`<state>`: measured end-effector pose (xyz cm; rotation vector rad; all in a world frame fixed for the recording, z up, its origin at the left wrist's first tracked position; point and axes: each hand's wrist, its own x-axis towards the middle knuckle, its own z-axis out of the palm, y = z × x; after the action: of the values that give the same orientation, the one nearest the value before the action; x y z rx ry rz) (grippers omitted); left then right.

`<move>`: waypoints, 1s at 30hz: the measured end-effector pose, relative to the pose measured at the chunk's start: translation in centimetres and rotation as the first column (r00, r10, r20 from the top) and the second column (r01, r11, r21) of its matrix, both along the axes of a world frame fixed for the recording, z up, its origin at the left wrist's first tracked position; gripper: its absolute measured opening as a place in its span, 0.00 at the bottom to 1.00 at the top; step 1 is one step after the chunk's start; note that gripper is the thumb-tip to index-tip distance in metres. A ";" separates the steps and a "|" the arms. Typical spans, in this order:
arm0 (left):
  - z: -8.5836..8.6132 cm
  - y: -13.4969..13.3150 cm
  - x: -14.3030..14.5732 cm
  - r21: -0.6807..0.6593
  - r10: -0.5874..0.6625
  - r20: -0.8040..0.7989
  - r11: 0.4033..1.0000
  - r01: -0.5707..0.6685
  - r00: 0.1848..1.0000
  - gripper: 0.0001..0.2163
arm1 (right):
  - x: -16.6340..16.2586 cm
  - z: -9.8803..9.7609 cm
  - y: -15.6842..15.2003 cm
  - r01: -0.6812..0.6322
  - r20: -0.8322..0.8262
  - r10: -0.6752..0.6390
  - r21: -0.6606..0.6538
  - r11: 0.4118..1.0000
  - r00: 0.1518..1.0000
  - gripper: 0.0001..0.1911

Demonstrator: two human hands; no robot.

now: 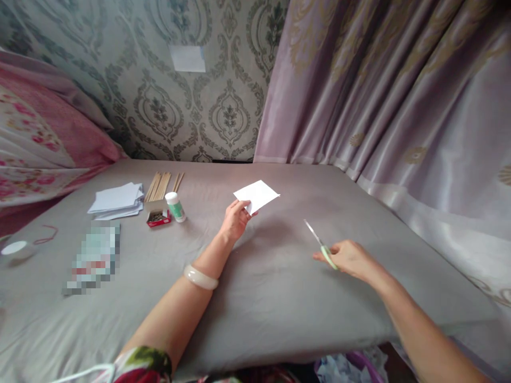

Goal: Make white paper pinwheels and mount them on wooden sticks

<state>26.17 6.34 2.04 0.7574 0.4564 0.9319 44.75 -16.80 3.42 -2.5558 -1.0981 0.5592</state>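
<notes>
While white paper (258, 194) is pinched at its near corner by the left hand (236, 219), extended beyond the grip, scissors (327, 256) are clasped by the right hand (349, 259), apart from the paper.

Pale glossy bangle (200, 277); red, green and white sleeve (147, 364), apparently floral

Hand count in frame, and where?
2: left hand near mid-frame, gripping the white paper; right hand farther right, holding the green-handled scissors. No other hand shows.
</notes>
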 end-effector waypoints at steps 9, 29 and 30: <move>0.1 -0.9 0.1 0.101 -0.119 -0.125 0.986 0.132 0.985 0.16 | 7.3 1.5 -7.9 0.252 0.134 -0.216 -0.383 0.889 0.967 0.32; -0.7 -1.7 -5.0 0.514 0.423 -0.857 0.742 0.430 0.294 0.13 | 12.6 -1.8 -12.3 0.478 0.416 -0.316 -0.378 0.793 0.853 0.18; -0.7 -1.7 -5.1 0.515 0.433 -0.857 0.750 0.416 0.279 0.13 | 12.9 -2.0 -12.6 0.480 0.434 -0.316 -0.345 0.807 0.844 0.18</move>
<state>21.04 4.69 1.33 2.0935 1.2671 0.4728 57.67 -29.36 1.39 -3.2692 -0.5013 0.2498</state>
